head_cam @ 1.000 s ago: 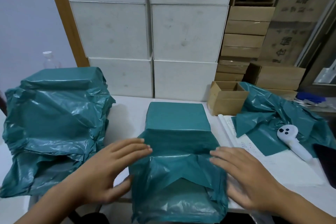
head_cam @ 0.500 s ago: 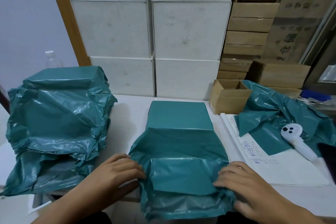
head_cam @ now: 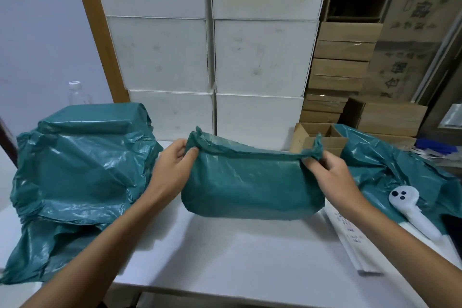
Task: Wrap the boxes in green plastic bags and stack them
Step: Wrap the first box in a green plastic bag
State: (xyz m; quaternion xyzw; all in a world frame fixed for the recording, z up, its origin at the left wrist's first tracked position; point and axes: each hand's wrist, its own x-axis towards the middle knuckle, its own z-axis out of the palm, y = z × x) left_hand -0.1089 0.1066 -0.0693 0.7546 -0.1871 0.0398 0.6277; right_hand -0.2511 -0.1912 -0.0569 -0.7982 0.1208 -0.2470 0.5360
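Observation:
A box wrapped in a green plastic bag (head_cam: 252, 187) stands on the white table (head_cam: 237, 257) in the middle. Its loose bag end is folded up over the near face to the top edge. My left hand (head_cam: 172, 165) pinches the bag's top left corner. My right hand (head_cam: 330, 172) pinches the top right corner. At the left sits a pile of wrapped green boxes (head_cam: 80, 172), crumpled and stacked. The box inside the middle bag is hidden by the plastic.
Loose green bags (head_cam: 390, 165) lie at the right under a white hand-held device (head_cam: 412, 210), beside a paper sheet (head_cam: 350, 240). An open cardboard box (head_cam: 317, 137) stands behind. White boxes (head_cam: 260, 57) and brown cartons (head_cam: 342, 67) are stacked against the back. A clear bottle (head_cam: 76, 93) stands far left.
Both hands took hold of the bag's loose near end, which hung over the table's front edge, and lifted it up over the box's near face to the top edge.

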